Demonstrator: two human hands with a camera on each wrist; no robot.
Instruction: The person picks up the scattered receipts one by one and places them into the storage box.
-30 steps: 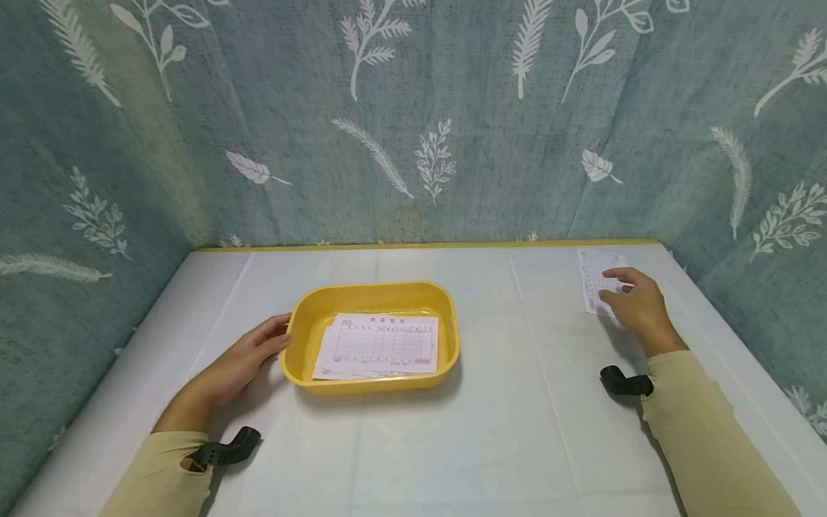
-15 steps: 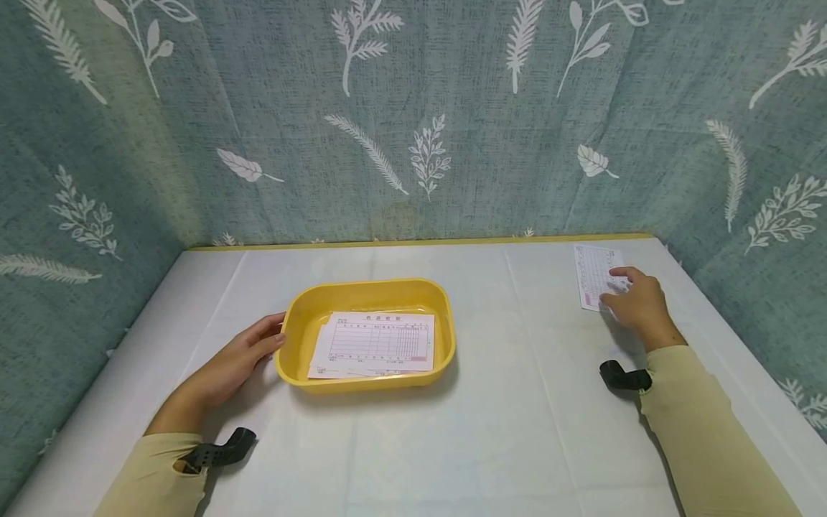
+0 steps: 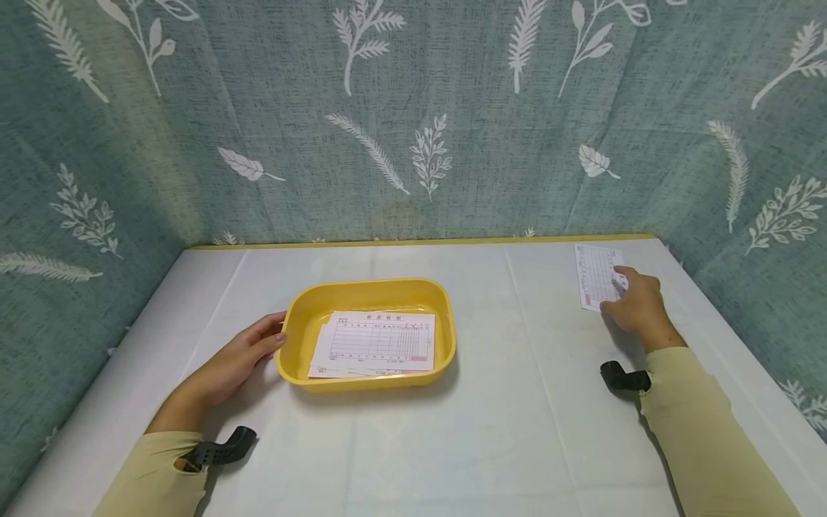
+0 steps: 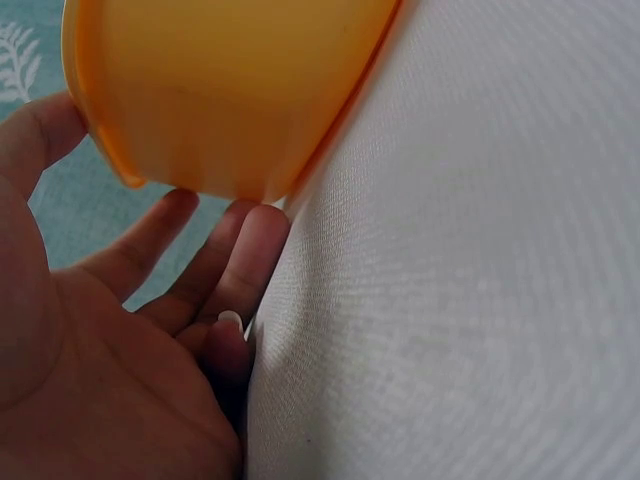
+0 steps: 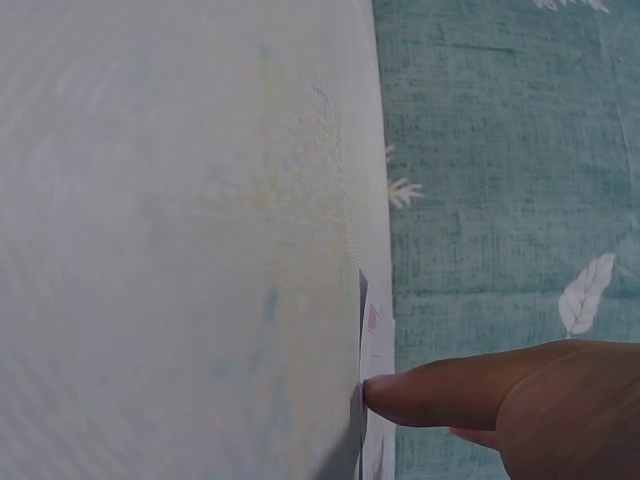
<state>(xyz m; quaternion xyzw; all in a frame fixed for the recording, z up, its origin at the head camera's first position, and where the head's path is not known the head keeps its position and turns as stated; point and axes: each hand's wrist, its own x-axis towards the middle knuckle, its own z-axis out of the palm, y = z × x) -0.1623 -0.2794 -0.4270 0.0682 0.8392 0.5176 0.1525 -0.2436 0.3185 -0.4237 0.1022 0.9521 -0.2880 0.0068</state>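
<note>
In the head view a yellow plastic basin (image 3: 368, 385) stands left of centre, holding several white printed form slips (image 3: 381, 345). My left hand (image 3: 235, 362) rests on the table at its left end, fingertips touching the outer wall. The left wrist view shows the left hand's fingers (image 4: 262, 240) loosely bent against the yellow wall, not wrapped round it. At the far right, a single printed form slip (image 3: 596, 276) lies on the table. My right hand (image 3: 636, 305) arches over its near right side, thumb and index finger spread apart. The right wrist view has one fingertip touching the slip (image 5: 373, 325).
A white cloth covers the table (image 3: 452, 445). Green-blue fabric (image 3: 297, 215) with white leaf patterns stands as walls behind and at both sides. A yellow strip (image 3: 465, 241) runs along the table's back edge. Each wrist wears a black camera mount (image 3: 623, 377).
The right hand's thumb and index finger have spread wider and come to the slip's near and right edges. The left hand stays at the basin. The head view has shifted slightly.
</note>
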